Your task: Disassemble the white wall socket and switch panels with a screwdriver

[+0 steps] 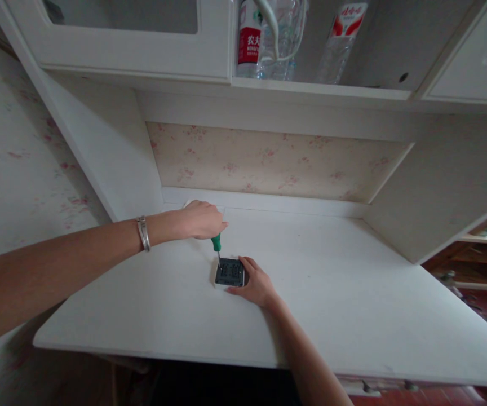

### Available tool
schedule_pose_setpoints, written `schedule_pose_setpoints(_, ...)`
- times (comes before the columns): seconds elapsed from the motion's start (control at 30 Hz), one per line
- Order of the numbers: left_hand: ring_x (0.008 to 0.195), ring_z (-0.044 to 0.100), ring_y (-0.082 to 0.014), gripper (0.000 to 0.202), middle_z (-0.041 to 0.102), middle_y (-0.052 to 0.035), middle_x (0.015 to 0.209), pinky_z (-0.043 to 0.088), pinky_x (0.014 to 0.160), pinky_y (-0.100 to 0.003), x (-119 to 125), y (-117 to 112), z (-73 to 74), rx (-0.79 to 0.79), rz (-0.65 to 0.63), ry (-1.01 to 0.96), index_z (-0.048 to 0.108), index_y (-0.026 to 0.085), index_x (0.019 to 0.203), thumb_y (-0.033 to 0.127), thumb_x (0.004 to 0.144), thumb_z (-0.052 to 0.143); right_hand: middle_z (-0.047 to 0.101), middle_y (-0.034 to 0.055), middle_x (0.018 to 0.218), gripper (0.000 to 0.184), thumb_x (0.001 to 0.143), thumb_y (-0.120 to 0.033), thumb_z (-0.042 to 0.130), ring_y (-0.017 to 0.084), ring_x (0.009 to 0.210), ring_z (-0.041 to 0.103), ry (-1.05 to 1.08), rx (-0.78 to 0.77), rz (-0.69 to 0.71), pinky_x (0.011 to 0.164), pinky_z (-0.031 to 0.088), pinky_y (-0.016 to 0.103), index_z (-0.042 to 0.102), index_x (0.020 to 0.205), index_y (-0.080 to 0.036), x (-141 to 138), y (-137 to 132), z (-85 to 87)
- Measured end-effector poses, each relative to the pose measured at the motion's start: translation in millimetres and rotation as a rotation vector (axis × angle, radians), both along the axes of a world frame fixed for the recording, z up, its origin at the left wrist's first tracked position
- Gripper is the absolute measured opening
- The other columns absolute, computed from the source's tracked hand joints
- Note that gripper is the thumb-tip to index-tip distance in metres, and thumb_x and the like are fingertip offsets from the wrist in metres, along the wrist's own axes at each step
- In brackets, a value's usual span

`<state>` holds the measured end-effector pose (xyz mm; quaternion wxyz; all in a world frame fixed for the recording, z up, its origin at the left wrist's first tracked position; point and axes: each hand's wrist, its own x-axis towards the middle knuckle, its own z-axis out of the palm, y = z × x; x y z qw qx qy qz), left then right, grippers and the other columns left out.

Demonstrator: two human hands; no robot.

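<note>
The left hand [203,220] is curled around a green screwdriver [216,243], which points almost straight down at the left part of a small black box [231,273]. The box sits on the white table [332,293], looking almost square to me. The closer right hand [257,283] hugs its right end, thumb in front.

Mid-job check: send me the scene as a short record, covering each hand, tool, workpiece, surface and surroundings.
Left hand: gripping a green-handled screwdriver; silver bracelet on wrist
Tool: shaft pointing down, tip at the block's left part; exact contact too small to tell
Right hand: thumb and fingers around the block's right end
Workpiece: dark-faced block with pale sides, lying on the desk
Surface: white desk
Above: plastic bottles on a shelf
</note>
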<state>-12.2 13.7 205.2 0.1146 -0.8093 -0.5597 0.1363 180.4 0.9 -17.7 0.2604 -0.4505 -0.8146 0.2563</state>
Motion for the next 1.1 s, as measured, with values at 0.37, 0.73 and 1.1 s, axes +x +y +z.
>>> schedule_pose_setpoints(0.37, 0.078, 0.055, -0.0142, 0.035, 0.048, -0.0064, 0.116, 0.042, 0.069, -0.024, -4, -3, 5.7, -0.438, -0.284, -0.236, 0.05, 0.021, 0.112, 0.026, 0.077, 0.051, 0.044, 0.0061, 0.132, 0.094, 0.056, -0.056, 0.073, 0.024, 0.117, 0.047, 0.01, 0.01, 0.009, 0.098, 0.037, 0.035, 0.035, 0.137, -0.027, 0, -1, 0.3)
schedule_pose_setpoints(0.73, 0.084, 0.057, -0.0194, 0.021, 0.062, -0.004, 0.097, 0.037, 0.066, -0.028, -13, 19, 0.6, -0.195, -0.395, -0.148, 0.06, 0.023, 0.094, 0.038, 0.081, 0.054, 0.043, 0.0058, 0.133, 0.093, 0.057, -0.055, 0.073, 0.024, 0.118, 0.046, 0.005, 0.001, 0.01, 0.099, 0.036, 0.034, 0.035, 0.137, -0.028, -1, 0, 0.6)
schedule_pose_setpoints(1.1, 0.08, 0.062, -0.0257, 0.041, 0.068, -0.014, 0.09, 0.04, 0.069, -0.035, 1, 16, -10.3, -0.031, -0.21, -0.112, 0.065, 0.019, 0.094, 0.038, 0.093, 0.03, 0.043, 0.006, 0.133, 0.094, 0.056, -0.055, 0.074, 0.024, 0.118, 0.047, -0.005, 0.004, 0.002, 0.098, 0.038, 0.034, 0.034, 0.138, -0.028, -1, 1, -1.8)
